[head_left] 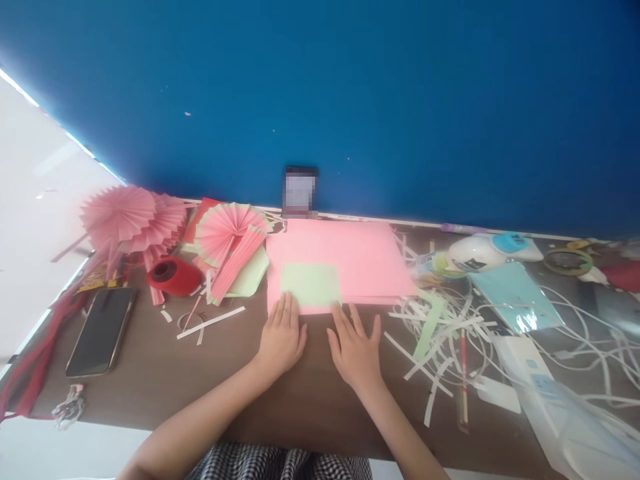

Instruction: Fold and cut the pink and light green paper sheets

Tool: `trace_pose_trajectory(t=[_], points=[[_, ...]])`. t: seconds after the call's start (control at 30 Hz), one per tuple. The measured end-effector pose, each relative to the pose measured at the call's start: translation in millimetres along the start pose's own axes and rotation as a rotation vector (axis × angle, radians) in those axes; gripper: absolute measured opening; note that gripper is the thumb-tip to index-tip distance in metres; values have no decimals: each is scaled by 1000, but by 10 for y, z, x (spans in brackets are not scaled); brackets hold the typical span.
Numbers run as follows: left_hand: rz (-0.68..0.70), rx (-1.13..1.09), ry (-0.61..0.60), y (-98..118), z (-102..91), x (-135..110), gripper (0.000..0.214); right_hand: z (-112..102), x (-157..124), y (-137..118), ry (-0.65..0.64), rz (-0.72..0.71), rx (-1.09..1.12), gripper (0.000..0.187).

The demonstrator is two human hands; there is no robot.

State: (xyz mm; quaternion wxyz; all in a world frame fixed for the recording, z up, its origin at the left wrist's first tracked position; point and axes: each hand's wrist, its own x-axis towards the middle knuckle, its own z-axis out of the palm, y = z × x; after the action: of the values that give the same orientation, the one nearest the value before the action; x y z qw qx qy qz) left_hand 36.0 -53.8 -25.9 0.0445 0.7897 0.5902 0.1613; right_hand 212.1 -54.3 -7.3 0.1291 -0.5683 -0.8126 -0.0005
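Note:
Pink paper sheets [360, 253] lie flat on the brown table, stacked with their edges slightly offset. A smaller light green paper rectangle [311, 283] rests on the left front part of the pink. My left hand [284, 335] lies flat with fingers stretched out, its fingertips on the lower left corner of the green paper. My right hand [354, 341] has its fingers spread, touching the papers near the green piece's lower right corner. Neither hand grips anything.
Pleated pink paper fans [120, 217], a red tape roll [174, 276] and a phone [101, 331] lie left. On the right are paper strips [440, 320], a white bottle [470, 252], a light blue packet [517, 297] and cables. A blue wall [320, 87] stands behind.

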Motion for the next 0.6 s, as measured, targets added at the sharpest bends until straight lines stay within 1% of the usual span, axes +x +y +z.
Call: trace_pose_trajectory(t=[0.2, 0.27, 0.33, 0.37, 0.43, 0.47, 0.6], points=[[-67, 50, -10, 51, -52, -27, 62, 46, -28, -17, 49, 134, 65, 48], [-82, 58, -2, 60, -84, -15, 62, 77, -47, 29, 122, 199, 106, 48], [-86, 62, 7, 61, -108, -3, 61, 100, -68, 81, 240, 269, 141, 47], [-84, 63, 11, 59, -114, 2, 61, 104, -73, 100, 292, 275, 151, 46], [-76, 60, 12, 50, -117, 10, 61, 94, -58, 116, 329, 196, 150, 40], [-71, 57, 11, 43, -114, 15, 60, 81, -32, 113, 307, 125, 139, 37], [-30, 33, 8, 3, -97, 45, 54, 9, 196, 63, 93, -170, 98, 30]])
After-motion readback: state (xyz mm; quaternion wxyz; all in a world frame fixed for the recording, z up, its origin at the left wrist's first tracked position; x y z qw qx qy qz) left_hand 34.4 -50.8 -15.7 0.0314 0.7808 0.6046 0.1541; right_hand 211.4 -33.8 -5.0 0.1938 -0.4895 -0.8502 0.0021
